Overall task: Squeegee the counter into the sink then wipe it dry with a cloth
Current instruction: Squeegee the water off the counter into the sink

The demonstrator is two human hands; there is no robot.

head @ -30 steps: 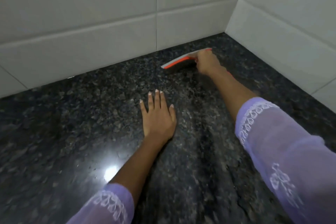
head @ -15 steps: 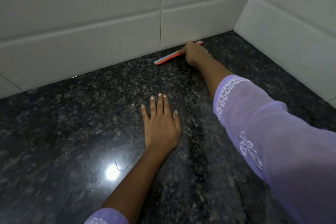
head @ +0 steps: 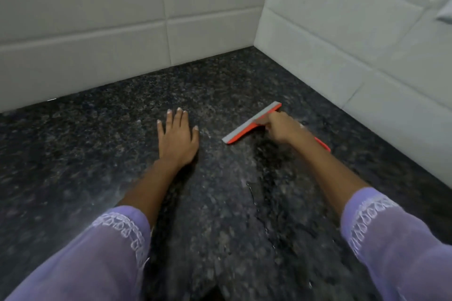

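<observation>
- Right hand [head: 281,127]: fingers closed round the handle of the orange plastic squeegee with a grey rubber blade [head: 252,123]; the handle's end shows behind the wrist.
- Left hand [head: 177,139]: flat, fingers spread, palm down on the tabletop, holding nothing; just left of the blade's near end.
- Squeegee: blade edge down on the stone, long axis running from near-left to far-right; it lies ahead of and right of the body, in the right hand, which alone works it.
- Dark speckled granite tabletop [head: 97,144]: wet streaks and a thin water line [head: 254,198] lie on the near side of the blade; a pull toward the body would likely carry them along.
- Sink, cloth: not in view.
- White tiled walls [head: 97,32]: meet in a corner beyond the blade.
- Writing, brands: none legible.
</observation>
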